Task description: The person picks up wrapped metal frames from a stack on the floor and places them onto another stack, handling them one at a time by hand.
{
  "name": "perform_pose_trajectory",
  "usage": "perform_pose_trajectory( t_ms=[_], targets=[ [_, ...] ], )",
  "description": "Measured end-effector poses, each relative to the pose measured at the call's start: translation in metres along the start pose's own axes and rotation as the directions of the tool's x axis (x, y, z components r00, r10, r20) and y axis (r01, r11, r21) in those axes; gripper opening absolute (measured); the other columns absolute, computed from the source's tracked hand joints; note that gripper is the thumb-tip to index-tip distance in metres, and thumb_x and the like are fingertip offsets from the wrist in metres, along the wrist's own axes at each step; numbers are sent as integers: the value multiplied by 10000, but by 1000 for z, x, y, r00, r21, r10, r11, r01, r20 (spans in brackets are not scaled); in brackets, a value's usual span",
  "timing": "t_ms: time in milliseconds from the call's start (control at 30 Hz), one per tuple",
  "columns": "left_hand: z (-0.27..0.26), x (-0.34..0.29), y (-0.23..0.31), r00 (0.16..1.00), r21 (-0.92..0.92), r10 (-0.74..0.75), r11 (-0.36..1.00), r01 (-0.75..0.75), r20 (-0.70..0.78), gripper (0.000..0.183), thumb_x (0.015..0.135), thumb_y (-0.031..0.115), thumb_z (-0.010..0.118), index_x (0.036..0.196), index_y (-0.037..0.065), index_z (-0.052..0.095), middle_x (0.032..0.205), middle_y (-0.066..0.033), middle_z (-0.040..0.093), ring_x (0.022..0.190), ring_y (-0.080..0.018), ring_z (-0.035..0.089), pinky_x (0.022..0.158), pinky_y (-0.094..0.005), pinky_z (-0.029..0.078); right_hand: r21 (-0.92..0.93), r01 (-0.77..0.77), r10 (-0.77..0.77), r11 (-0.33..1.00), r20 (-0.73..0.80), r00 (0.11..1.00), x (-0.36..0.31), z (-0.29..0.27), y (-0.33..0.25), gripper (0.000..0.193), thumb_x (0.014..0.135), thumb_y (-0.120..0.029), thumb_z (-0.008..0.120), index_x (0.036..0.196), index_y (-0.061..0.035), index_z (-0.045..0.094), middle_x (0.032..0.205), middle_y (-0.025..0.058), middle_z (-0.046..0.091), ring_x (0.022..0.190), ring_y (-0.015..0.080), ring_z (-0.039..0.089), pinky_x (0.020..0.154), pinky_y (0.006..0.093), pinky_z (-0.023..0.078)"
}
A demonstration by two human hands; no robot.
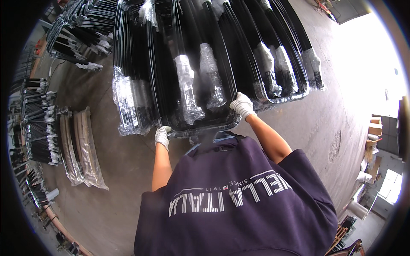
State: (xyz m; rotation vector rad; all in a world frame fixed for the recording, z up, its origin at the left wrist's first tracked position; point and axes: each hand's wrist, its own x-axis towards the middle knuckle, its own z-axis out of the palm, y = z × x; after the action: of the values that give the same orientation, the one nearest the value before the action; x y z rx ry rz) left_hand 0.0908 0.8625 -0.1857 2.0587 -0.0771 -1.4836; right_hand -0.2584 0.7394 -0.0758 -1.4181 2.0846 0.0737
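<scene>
Frames, a bundle of black curved metal ones banded in clear wrap, lie on the concrete floor ahead of the person. Left hand, gloved white, is closed on the bundle's near left corner; right hand, also gloved, is closed on its near right corner. Wrapped wooden pieces lie well left of the bundle.

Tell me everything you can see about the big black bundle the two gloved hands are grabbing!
The black bundle is a stack of long, thin black frames with rounded corners, looking like metal. Clear plastic wrap binds it in several spots. It lies on the grey concrete floor, stretching away from the person, between similar bundles. The left hand in a white glove grips its near left corner, and the right hand grips its near right corner.
</scene>
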Motion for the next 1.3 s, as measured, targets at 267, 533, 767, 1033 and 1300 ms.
perform_pose_trajectory(
  t_ms=[267,533,767,1033,1300],
  targets=[
    [-3,40,-28,987,-3,126,992,-127,-100,142,682,174,582,741,53,626,768,-110,601,649,-228,555,591,-400,460,170,43,-54,984,61,997,0,-3,2,345,655,-237,625,976,-115,600,974,129,637,960,322,590,825,375,458],
    [-14,-51,25,977,-253,14,967,42,213,252,706,270,697,886,122,601,830,-44,614,714,-191,579,597,-367,480,514,-54,-87,856,245,966,-9,-32,9,388,617,-284,711,912,-38,659,865,107,644,804,217,591,745,299,452],
    [-69,-145,79,814,-562,438,809,-172,381,503,839,499,528,1109,76,520,961,-114,615,795,-231,618,661,-435,542,804,46,-360,593,214,908,-62,-152,-34,319,647,-264,779,881,-75,673,716,22,640,581,108,592,551,205,475],
    [-85,-239,158,623,-758,646,640,-127,441,320,905,328,463,1033,62,586,962,-69,656,816,-188,641,534,-293,545,951,-238,-509,196,306,805,-108,-242,-74,337,739,-304,723,863,-4,634,676,82,644,502,154,608,517,276,558],
    [-112,-258,193,545,-778,700,615,-132,461,438,916,378,416,1052,-14,557,963,-154,643,811,-252,642,597,-368,572,974,-172,-637,145,225,737,-74,-252,-95,204,796,-228,674,771,-26,666,623,89,647,462,160,614,430,259,530]
  ],
)
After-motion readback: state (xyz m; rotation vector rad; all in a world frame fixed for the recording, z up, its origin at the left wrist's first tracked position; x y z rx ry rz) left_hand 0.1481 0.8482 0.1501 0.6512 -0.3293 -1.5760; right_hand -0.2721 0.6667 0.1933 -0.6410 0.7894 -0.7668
